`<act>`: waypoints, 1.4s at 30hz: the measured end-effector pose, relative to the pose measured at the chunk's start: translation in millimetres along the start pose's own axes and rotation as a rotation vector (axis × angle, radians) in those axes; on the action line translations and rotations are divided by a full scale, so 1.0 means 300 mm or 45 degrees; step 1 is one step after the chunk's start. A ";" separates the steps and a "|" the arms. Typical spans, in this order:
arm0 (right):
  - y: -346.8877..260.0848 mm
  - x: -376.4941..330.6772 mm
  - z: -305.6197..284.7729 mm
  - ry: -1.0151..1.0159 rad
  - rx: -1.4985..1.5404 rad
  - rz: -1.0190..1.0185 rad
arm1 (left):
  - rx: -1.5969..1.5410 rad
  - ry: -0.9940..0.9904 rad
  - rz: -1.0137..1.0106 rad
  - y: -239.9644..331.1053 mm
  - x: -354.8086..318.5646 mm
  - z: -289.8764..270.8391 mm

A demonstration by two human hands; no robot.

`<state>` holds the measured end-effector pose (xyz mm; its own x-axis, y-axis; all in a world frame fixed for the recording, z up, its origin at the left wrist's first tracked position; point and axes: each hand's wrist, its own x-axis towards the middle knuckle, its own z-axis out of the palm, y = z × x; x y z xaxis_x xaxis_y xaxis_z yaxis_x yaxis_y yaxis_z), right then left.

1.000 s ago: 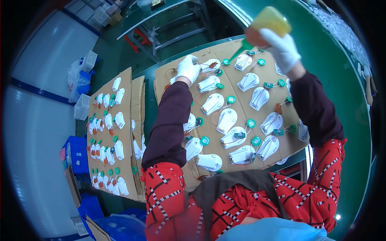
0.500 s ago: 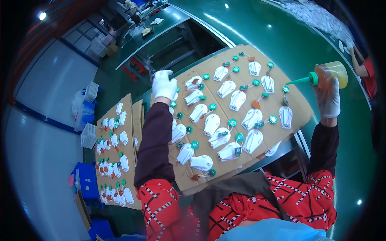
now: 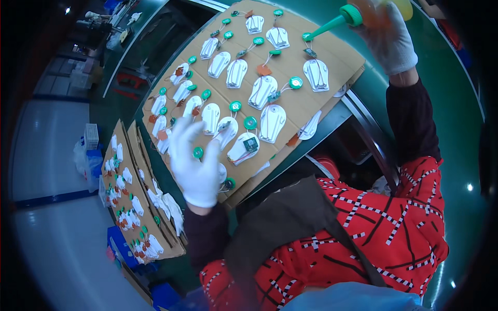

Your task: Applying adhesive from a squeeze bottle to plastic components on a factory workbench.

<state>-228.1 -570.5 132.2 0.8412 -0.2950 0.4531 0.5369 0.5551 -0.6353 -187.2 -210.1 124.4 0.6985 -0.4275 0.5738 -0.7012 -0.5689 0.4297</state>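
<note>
White gloved, my right hand (image 3: 391, 46) grips a squeeze bottle of yellowish liquid with a green cap (image 3: 351, 15) and long green nozzle. The nozzle tip is at a small green disc (image 3: 307, 37), wired to a white rounded plastic shell (image 3: 316, 76) at the far right of the cardboard sheet (image 3: 293, 67); whether they touch I cannot tell. My left hand (image 3: 197, 168), also gloved, hovers over the sheet's near left part with fingers spread and nothing in them. It hides some shells. Several more shells with wired green discs lie in rows, one bearing a green circuit board (image 3: 251, 145).
At the left, another cardboard sheet (image 3: 148, 217) carries similar shells, with white cloth or gloves (image 3: 168, 205) along its edge. A blue bin (image 3: 122, 243) and a white basket (image 3: 91, 136) stand beyond. The metal table frame (image 3: 371, 129) shows below the main sheet's right edge.
The view has shifted, and the sheet sits higher and further left. My left hand has come nearer and spread its fingers. The bottle's nozzle tip has come to the far right green disc.
</note>
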 end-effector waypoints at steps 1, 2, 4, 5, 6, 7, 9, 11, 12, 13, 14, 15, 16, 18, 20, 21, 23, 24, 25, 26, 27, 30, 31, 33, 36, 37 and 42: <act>0.008 -0.005 0.003 0.060 -0.011 0.013 | -0.006 -0.012 0.022 0.026 -0.034 0.025; 0.016 -0.010 0.014 0.099 -0.002 0.034 | -0.034 -0.029 -0.004 0.064 -0.068 0.032; 0.021 -0.046 0.009 0.101 -0.005 0.084 | -0.134 -0.016 -0.063 0.101 -0.137 0.099; 0.028 -0.064 0.009 0.110 -0.003 0.127 | -0.036 -0.030 -0.009 0.115 -0.161 0.120; 0.038 -0.075 -0.003 0.102 0.017 0.135 | 0.058 -0.055 0.047 0.119 -0.172 0.154; 0.048 -0.084 -0.014 0.091 0.091 0.170 | 0.141 -0.081 0.050 0.117 -0.185 0.185; 0.071 -0.104 -0.074 0.077 0.183 0.190 | 0.351 -0.138 0.067 0.135 -0.169 0.206; 0.089 -0.095 -0.182 -0.032 0.025 0.219 | 0.675 -0.203 0.084 0.146 -0.149 0.240; 0.096 -0.101 -0.200 -0.030 0.044 0.209 | 0.693 -0.207 0.095 0.150 -0.145 0.259; 0.103 -0.106 -0.211 -0.028 0.057 0.257 | 0.750 -0.243 0.086 0.154 -0.141 0.276; 0.107 -0.101 -0.209 -0.027 0.069 0.302 | 0.807 -0.277 0.080 0.156 -0.132 0.294; 0.109 -0.101 -0.192 -0.017 0.018 0.260 | 0.779 -0.230 0.078 0.155 -0.126 0.312; 0.103 -0.104 -0.200 -0.008 0.026 0.246 | 0.785 -0.235 0.096 0.149 -0.125 0.324; 0.093 -0.088 -0.203 -0.017 -0.038 0.211 | 0.675 -0.145 0.082 0.127 -0.113 0.329; 0.081 -0.078 -0.215 0.025 0.009 0.192 | 0.587 -0.126 0.131 0.103 -0.087 0.332; 0.077 -0.076 -0.217 0.062 0.055 0.191 | 0.542 -0.165 0.099 0.094 -0.084 0.339; 0.089 -0.108 -0.198 0.063 0.062 0.208 | 0.488 -0.236 0.092 0.078 -0.078 0.341; 0.086 -0.123 -0.180 0.079 0.067 0.233 | 0.556 -0.250 0.162 0.072 -0.069 0.347; 0.089 -0.136 -0.150 0.124 0.046 0.253 | 0.455 -0.275 0.119 0.061 -0.075 0.352; 0.087 -0.151 -0.120 0.173 0.018 0.268 | 0.344 -0.300 0.084 0.055 -0.077 0.356; 0.088 -0.164 -0.119 0.168 -0.020 0.248 | 0.233 -0.294 0.048 0.061 -0.071 0.353; 0.087 -0.183 -0.074 0.138 -0.096 0.235 | 0.033 -0.232 0.024 0.066 -0.054 0.336; 0.088 -0.181 -0.057 0.131 -0.127 0.258 | -0.077 -0.224 -0.024 0.063 -0.047 0.334; 0.092 -0.181 -0.024 0.117 -0.171 0.240 | -0.194 -0.200 -0.048 0.050 -0.040 0.333; 0.099 -0.185 0.013 0.113 -0.251 0.225 | -0.540 -0.315 -0.405 0.016 -0.044 0.345; 0.105 -0.188 0.021 0.109 -0.288 0.218 | -0.549 -0.332 -0.416 0.007 -0.045 0.346; 0.142 -0.183 -0.002 0.120 -0.442 0.157 | -0.104 -0.295 -0.152 0.021 -0.005 0.327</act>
<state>-251.4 -531.0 79.9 0.8944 -0.3216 0.3109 0.4074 0.2991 -0.8629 -178.6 -281.9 57.8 0.7844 -0.5156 0.3447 -0.6144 -0.5702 0.5453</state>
